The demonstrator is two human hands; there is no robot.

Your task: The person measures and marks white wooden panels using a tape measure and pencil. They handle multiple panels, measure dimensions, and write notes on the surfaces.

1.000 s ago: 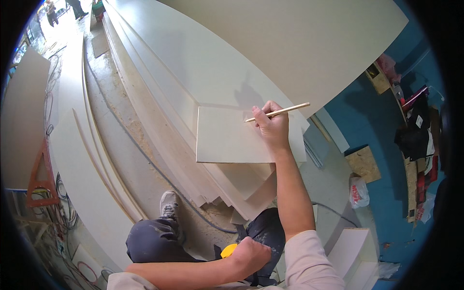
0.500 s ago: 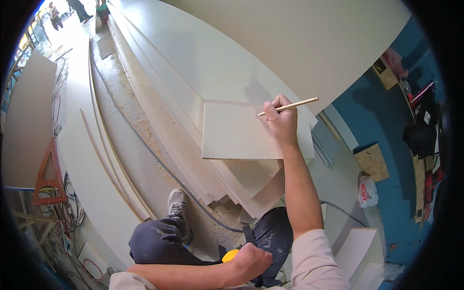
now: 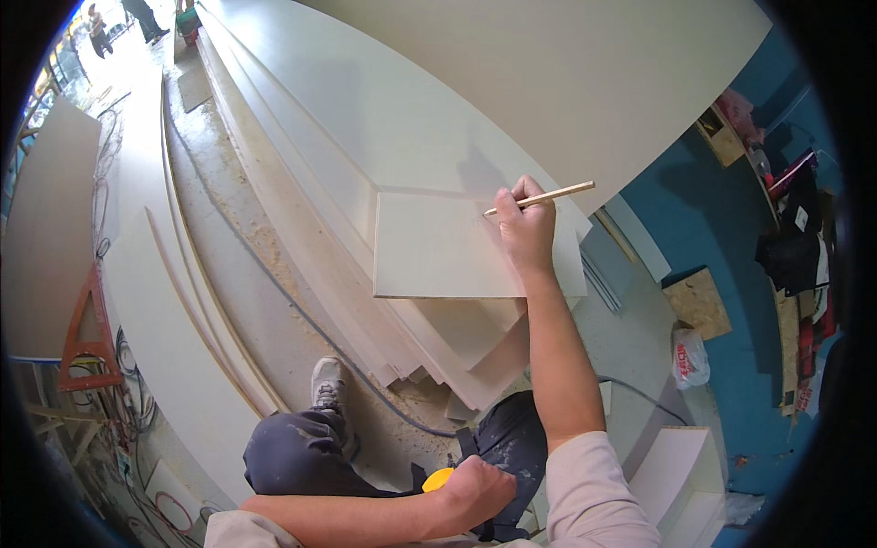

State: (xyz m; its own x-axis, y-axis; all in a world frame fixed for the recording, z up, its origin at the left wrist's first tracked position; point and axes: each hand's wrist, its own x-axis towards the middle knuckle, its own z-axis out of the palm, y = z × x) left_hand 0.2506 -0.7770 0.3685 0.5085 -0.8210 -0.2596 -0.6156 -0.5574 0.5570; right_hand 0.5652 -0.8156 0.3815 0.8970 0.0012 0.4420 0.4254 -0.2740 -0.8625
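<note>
A pencil (image 3: 568, 192) is pinched in my right hand (image 3: 528, 224), its tip at the face of a small pale rectangular board (image 3: 429, 247); some faint marks seem to show near the tip. This board lies on top of a stack of long white panels (image 3: 365, 100). My left hand (image 3: 480, 489) is curled closed in front of my lap. Beside its wrist shows a rounded yellow object (image 3: 438, 479), partly hidden by the hand. Whether the fingers hold anything is hidden.
Long panels (image 3: 174, 301) lie on the left, with a grey cable (image 3: 301, 309) along the dusty floor. An orange-red triangular frame (image 3: 91, 342) stands at far left. On the right are a plastic bag (image 3: 691, 358), a wood offcut (image 3: 697, 301) and a white box-like piece (image 3: 676, 475).
The view has shifted slightly, so everything sits a little further left. My right hand keeps the pencil at nearly the same place on the board; the left hand stays curled.
</note>
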